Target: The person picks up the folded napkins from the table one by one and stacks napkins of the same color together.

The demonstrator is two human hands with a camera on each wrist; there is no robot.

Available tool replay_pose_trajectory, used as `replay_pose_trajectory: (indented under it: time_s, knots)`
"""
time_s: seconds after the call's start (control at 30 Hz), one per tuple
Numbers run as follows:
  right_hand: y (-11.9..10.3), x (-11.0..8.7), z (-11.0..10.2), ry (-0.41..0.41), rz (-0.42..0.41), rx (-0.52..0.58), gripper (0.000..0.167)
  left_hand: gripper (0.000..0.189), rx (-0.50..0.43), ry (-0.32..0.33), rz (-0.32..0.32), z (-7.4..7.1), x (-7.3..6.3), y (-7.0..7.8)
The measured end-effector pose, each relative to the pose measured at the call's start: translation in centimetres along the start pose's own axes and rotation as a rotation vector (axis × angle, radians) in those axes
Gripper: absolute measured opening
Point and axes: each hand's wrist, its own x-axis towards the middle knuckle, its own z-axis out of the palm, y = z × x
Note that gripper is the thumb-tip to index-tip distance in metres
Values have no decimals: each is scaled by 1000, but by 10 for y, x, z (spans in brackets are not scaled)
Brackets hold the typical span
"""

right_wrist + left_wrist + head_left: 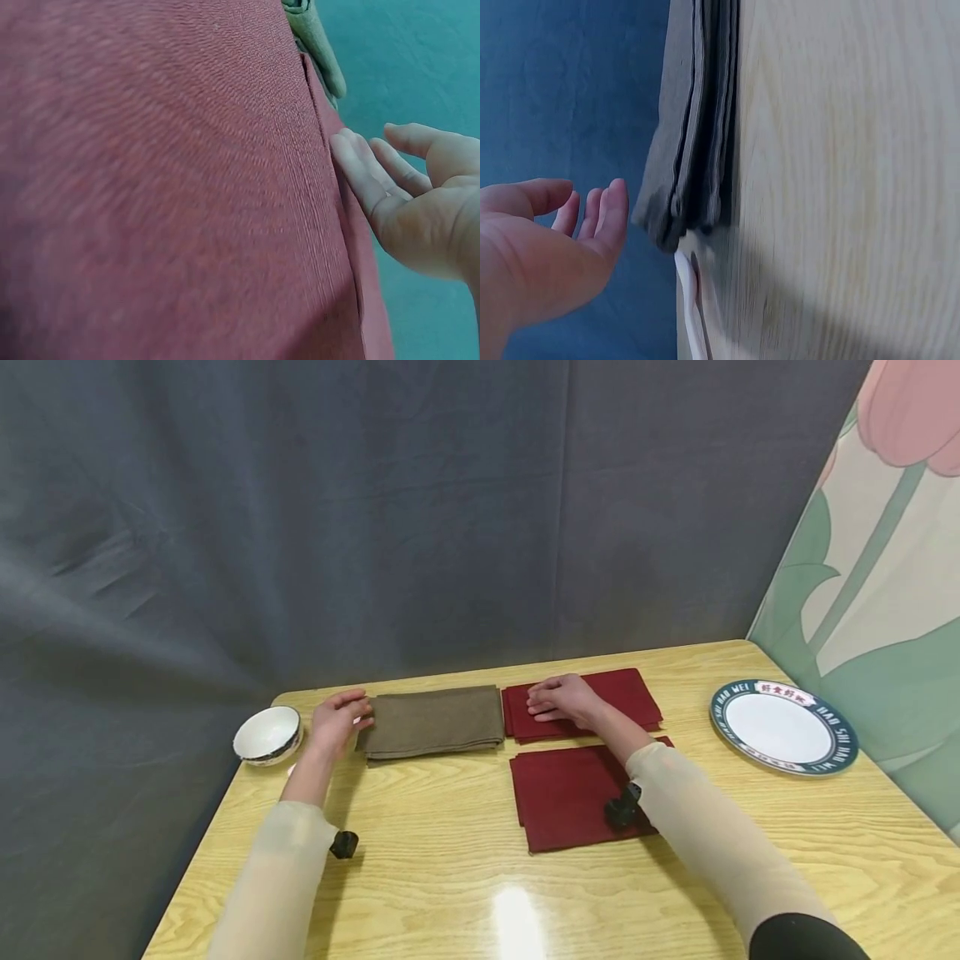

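A folded brown cloth (438, 720) lies near the back of the table. Just off its left end is my left hand (339, 723), fingers loosely bent and nothing in them; the left wrist view shows a gap between that hand (562, 247) and the cloth's layered end (676, 165). To the right lies a folded dark red cloth (618, 693), with my right hand (566, 700) over its left part. In the right wrist view the fingertips of the right hand (412, 195) are right at the red cloth (225, 180). A second folded red cloth (566, 797) lies in front, partly hidden by the right forearm.
A white bowl (267, 735) with a dark patterned outside stands at the table's left edge. A white plate (780, 727) with a dark green lettered rim lies at the right. Under the left hand is a white, slender-handled object (690, 307). A dark curtain (450, 527) hangs behind the table.
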Motion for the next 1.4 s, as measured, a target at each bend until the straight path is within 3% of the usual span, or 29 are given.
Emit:
replay_pose_trajectory:
  time_s: [0.23,0.43,0.83,1.1,1.4]
  knots:
    - [0,-19,-8,-34,-16,11,40,40,4,-99,-7,21,-16,-3]
    - [4,-36,-16,-49,-24,16,41,44,8,-203,-32,36,-29,-12]
    - [12,-72,-33,-52,-36,42,46,42,36,-352,-49,63,-51,-28]
    - [19,-92,-45,-50,-42,105,48,39,24,-395,-69,79,-67,-36]
    - [30,-108,-59,-35,-42,109,50,35,47,-444,-79,95,-75,-46]
